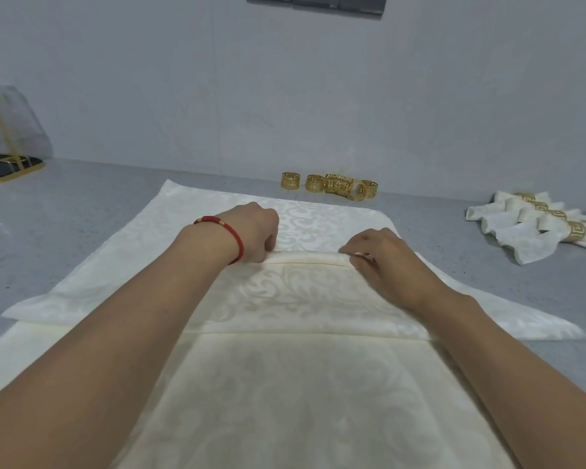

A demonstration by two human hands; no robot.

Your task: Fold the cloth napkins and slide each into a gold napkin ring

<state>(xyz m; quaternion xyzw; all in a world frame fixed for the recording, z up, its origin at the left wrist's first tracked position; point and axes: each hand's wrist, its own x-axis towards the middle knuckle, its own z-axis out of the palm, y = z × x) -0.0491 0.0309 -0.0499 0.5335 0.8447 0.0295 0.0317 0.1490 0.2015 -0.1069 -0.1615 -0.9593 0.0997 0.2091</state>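
Centrally, a cream napkin (305, 299) is spread on the grey table (65, 211), its pleat running left to right. The fold is pinched at one end by the left hand (254, 231), at the other by the right hand (383, 258). Bare tabletop is left either side; loose gold rings (329, 186) lie beyond, finished napkins (535, 225) far right.

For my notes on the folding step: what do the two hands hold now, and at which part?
Both the left hand and the right hand pinch the cream napkin along its raised fold, one at each end.
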